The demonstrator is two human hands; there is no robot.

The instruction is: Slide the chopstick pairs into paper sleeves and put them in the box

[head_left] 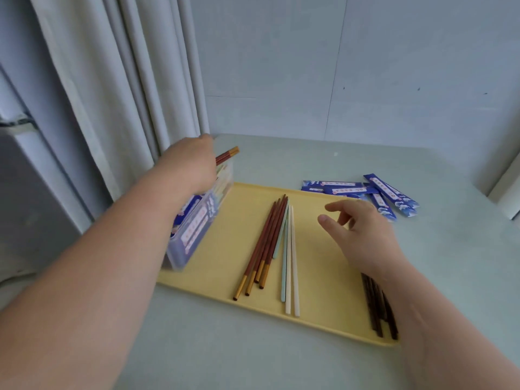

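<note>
I judge this the boxing step: my left hand [189, 164] grips a brown pair [227, 155] over the box [184, 250], and my right hand [361, 233], fingers [337, 205] relaxed, must next fetch loose chopsticks [267, 240].

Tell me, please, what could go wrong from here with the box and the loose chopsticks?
1. The left hand holds a red-brown pair over the clear box, which stands at the left edge of the yellow tray; a hard push might shove or tip the box.
2. The right forearm crosses above the dark chopsticks near the tray's right corner while the right hand hovers open; a careless sweep could knock them off.
</note>
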